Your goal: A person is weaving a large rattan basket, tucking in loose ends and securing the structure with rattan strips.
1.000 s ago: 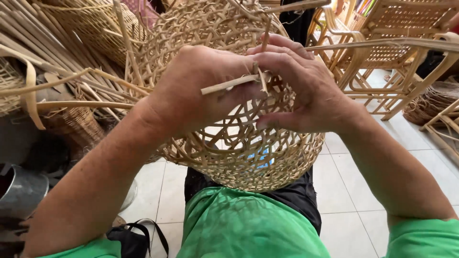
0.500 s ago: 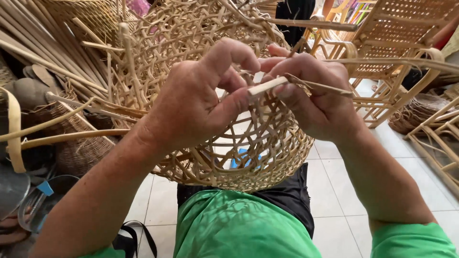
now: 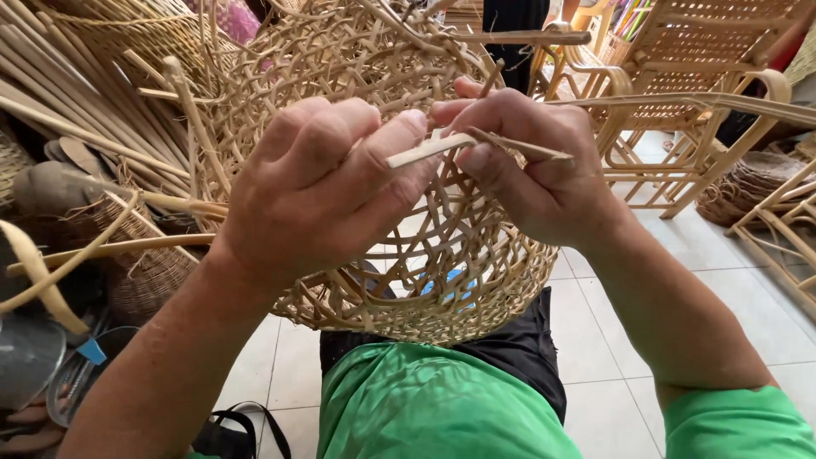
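Note:
An open-weave rattan basket [image 3: 476, 272] rests on my lap, its rounded side toward me. My left hand [image 3: 314, 187] lies over the basket's wall, thumb and fingers pinching a flat pale rattan strip [image 3: 429, 149]. My right hand [image 3: 535, 170] grips the same strip from the other side, along with a thin dark sliver that sticks out to the right. Both hands meet at the middle of the weave. Loose strip ends stick up from the basket's rim.
Bundles of long rattan canes [image 3: 76, 110] and woven baskets [image 3: 144, 263] pile up at the left. A rattan chair frame [image 3: 697, 76] stands at the back right on the white tiled floor [image 3: 739, 297]. A metal bucket [image 3: 30, 357] sits at the lower left.
The basket and both hands have come closer and lower in view. My left thumb has shifted onto the strip, and my right hand has drawn the strip end toward the right.

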